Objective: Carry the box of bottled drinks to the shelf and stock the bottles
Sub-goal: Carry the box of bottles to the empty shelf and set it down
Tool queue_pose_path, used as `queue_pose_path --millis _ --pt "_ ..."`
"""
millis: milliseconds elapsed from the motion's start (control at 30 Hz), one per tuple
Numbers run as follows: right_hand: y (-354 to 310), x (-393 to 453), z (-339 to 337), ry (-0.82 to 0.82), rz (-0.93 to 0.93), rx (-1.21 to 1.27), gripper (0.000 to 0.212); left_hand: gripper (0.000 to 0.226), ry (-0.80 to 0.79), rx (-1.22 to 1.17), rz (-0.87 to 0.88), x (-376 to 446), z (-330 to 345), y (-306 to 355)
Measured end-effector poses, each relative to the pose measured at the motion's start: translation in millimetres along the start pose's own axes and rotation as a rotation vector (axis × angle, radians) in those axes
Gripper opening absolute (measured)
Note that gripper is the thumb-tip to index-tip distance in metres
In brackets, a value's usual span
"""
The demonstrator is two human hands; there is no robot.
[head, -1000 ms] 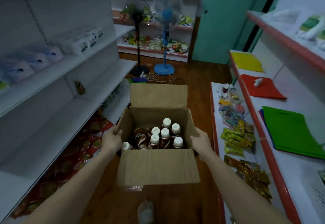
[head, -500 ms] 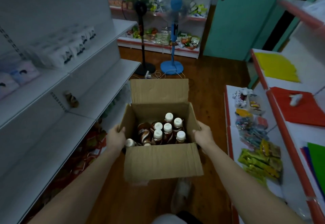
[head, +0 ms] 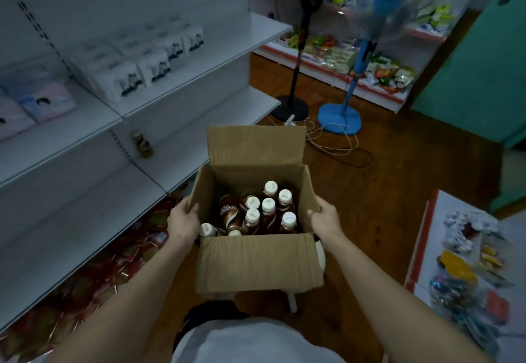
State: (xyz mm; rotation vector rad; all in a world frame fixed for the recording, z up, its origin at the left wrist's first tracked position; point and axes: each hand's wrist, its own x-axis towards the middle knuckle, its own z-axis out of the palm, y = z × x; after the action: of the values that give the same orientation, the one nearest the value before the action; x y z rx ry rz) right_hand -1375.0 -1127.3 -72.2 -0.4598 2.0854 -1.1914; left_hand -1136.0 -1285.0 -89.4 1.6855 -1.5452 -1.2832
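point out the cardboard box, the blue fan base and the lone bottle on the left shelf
cardboard box (head: 257, 263), head view, near wall
blue fan base (head: 338, 119), head view, top face
lone bottle (head: 142, 144), head view, its body

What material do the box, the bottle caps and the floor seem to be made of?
Box: brown corrugated cardboard, matte, with creased flaps and faint ribbing. Bottle caps: probably white plastic, smooth. Floor: looks like reddish-brown wood or wood-look planks with a slight sheen; the blur leaves that open.

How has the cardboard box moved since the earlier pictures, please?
Yes: the cardboard box, carried by both hands, has moved forward toward the blue fan standing on the floor.
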Motion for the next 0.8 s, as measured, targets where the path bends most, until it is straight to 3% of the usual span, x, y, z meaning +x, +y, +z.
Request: queue_pose_path --millis 300,467,800 --pt "-39 120 45 -0.013 0.062 -0.056 0.05 0.028 0.033 0.003 -0.095 109 37 8" --pt "-56 173 71 -0.027 0.077 -0.1 0.049 0.028 0.027 -0.021 -0.048 153 42 15" --pt "-78 277 103 -0.218 0.111 -0.192 0.049 0.035 0.165 -0.076 -0.185 197 72 -1"
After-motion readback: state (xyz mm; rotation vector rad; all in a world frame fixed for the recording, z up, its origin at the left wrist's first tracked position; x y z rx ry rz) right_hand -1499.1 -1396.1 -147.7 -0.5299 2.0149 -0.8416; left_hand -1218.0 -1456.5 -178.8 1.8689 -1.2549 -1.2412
